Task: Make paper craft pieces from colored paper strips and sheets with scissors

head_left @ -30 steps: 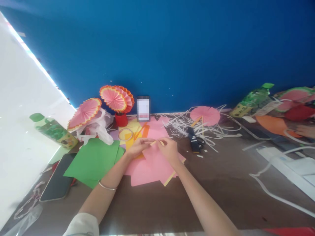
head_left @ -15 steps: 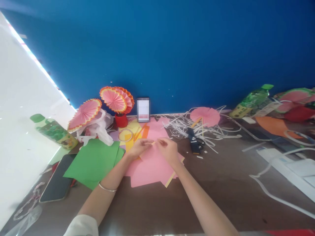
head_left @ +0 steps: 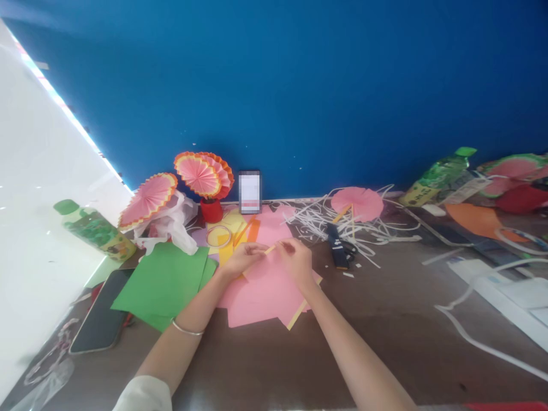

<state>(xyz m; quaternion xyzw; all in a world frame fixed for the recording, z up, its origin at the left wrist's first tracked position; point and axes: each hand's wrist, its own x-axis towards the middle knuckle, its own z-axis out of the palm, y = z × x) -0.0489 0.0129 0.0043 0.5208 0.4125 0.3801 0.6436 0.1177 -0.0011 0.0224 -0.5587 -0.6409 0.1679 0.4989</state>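
My left hand is closed in a pinch on one end of a narrow yellow paper strip. The strip's other end runs to the fingertips of my right hand, which are pinched together there. Beneath both hands lie overlapping pink paper sheets, some with yellow edges. Just beyond my left hand are yellow paper and orange paper strips. Green paper sheets lie left of my left forearm.
Pleated pink paper fans stand by a red pot, next to a propped-up phone. White paper strips and a black-handled tool lie to the right. Bottles flank both sides; a dark phone rests at left.
My right hand has shifted slightly right, away from my left hand, and more of the yellow strip shows between them. My left hand has stayed in place.
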